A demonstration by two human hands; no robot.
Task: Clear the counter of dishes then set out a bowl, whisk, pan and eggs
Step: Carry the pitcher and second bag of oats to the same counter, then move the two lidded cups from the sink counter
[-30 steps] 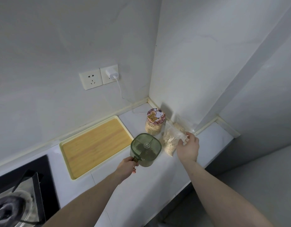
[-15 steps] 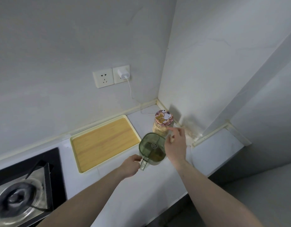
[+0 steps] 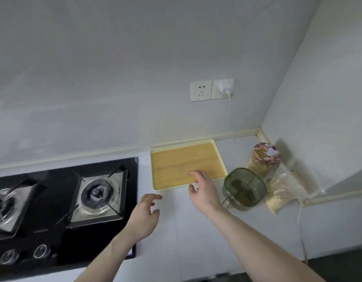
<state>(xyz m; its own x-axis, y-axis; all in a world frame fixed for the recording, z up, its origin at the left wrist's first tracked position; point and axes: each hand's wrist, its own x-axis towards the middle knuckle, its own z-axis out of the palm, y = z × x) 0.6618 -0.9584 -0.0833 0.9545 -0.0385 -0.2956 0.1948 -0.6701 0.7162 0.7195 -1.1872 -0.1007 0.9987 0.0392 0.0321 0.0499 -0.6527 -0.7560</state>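
your left hand (image 3: 144,215) and right hand (image 3: 203,191) hover with fingers loosely spread, holding nothing, right over the yellow tray (image 3: 155,171). beside it, a green lidded container (image 3: 244,186), a grain-filled jar (image 3: 262,159) and a grain bag (image 3: 283,190) sit on the counter (image 3: 186,231).

No text can be read.

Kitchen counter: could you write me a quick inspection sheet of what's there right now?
Surface: pale counter, bare in front.
Job's things: bowl, whisk, pan, eggs: nothing seen.
Clutter: yellow-rimmed wooden tray; green lidded container; cartoon-lidded jar; bag of grains.
Hands: left hand and right hand open, holding nothing, near the tray's front edge.
Cables: white charger, cord hanging down.
Surroundings: gas hob, wall sockets.
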